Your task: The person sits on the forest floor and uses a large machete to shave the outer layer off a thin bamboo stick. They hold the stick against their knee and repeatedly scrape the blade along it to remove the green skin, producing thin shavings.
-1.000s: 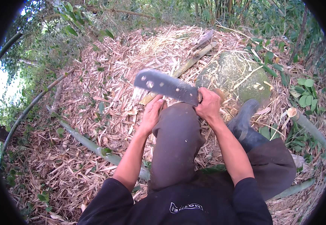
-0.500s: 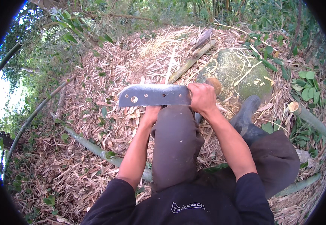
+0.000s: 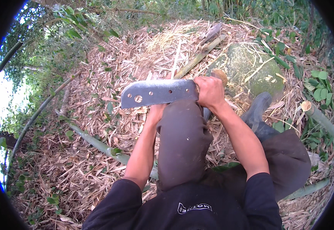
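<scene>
My right hand is closed around the wooden handle of a broad, dark machete with several holes in its blade. The blade lies crosswise over my raised knee, its blunt end to the left. My left hand is under the blade beside the knee; its fingers are hidden, so what they hold does not show. A thin pale strip, seemingly split bamboo, sticks out beyond the blade's far edge. Whether it touches the blade or my left hand cannot be seen.
A mossy boulder with pale shavings lies ahead right, beside a split bamboo length. Green bamboo poles lie left and right of my legs. Dry bamboo litter covers the ground; bushes stand around it.
The machete has tilted slightly, its handle end rising in the picture. My right hand has moved with it. The surroundings have shifted a little as my head moved.
</scene>
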`<state>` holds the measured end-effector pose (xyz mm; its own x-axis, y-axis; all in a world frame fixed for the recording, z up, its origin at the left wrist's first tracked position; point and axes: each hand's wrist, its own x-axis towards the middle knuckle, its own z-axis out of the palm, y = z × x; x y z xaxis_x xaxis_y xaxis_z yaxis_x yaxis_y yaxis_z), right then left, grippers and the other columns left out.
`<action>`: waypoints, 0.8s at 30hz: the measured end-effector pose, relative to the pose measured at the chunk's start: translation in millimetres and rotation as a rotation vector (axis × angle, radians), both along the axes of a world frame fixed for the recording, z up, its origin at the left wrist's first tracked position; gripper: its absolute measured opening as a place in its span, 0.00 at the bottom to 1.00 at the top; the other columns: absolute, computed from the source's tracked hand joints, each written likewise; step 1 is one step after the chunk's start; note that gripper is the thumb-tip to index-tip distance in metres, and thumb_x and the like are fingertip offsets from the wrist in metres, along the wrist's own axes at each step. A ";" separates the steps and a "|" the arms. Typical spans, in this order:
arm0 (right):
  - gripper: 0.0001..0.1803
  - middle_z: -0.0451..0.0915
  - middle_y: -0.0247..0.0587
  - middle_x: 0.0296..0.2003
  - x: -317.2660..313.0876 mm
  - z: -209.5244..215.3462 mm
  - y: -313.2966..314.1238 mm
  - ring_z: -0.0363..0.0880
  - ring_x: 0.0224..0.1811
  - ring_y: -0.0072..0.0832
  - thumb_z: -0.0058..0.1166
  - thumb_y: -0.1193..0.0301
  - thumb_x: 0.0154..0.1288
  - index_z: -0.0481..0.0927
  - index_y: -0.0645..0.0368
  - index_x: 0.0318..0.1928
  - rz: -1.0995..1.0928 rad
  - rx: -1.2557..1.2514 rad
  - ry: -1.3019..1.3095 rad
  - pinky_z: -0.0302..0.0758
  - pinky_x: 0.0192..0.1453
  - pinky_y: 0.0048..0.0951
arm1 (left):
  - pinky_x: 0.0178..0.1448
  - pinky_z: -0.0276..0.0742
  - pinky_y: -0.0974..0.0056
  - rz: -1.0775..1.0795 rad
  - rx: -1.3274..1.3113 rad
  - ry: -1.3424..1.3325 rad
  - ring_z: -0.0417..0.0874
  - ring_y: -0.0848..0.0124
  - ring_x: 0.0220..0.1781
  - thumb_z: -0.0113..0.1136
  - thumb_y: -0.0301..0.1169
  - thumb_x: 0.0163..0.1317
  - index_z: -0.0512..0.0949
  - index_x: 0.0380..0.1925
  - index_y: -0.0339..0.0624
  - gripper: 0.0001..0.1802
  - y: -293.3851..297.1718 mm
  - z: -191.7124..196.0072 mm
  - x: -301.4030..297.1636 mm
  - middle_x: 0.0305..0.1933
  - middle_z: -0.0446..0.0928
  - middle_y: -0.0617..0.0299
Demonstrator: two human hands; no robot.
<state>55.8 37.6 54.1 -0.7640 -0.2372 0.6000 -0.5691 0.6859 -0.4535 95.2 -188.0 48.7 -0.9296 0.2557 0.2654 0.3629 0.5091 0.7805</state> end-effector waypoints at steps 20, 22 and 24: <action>0.19 0.82 0.45 0.29 5.7 -15.7 -8.9 0.83 0.35 0.44 0.63 0.55 0.54 0.78 0.60 0.31 -0.126 -0.057 0.178 0.76 0.41 0.42 | 0.29 0.65 0.73 0.259 0.381 -0.181 0.70 0.79 0.26 0.42 0.38 0.77 0.72 0.47 0.36 0.16 -16.2 15.5 32.2 0.29 0.73 0.64; 0.20 0.82 0.46 0.29 8.1 -14.7 -3.2 0.83 0.35 0.44 0.64 0.55 0.53 0.78 0.60 0.31 -0.114 -0.016 0.093 0.76 0.41 0.42 | 0.25 0.60 0.74 0.295 0.654 -0.304 0.65 0.80 0.22 0.40 0.40 0.79 0.71 0.44 0.39 0.16 -10.7 12.1 16.8 0.26 0.71 0.67; 0.22 0.82 0.46 0.29 7.3 -13.3 3.4 0.83 0.34 0.44 0.65 0.53 0.51 0.78 0.61 0.31 -0.113 0.006 0.020 0.75 0.41 0.43 | 0.24 0.59 0.74 0.190 0.766 -0.403 0.65 0.82 0.22 0.39 0.41 0.80 0.72 0.43 0.42 0.16 -17.0 5.1 4.1 0.26 0.71 0.68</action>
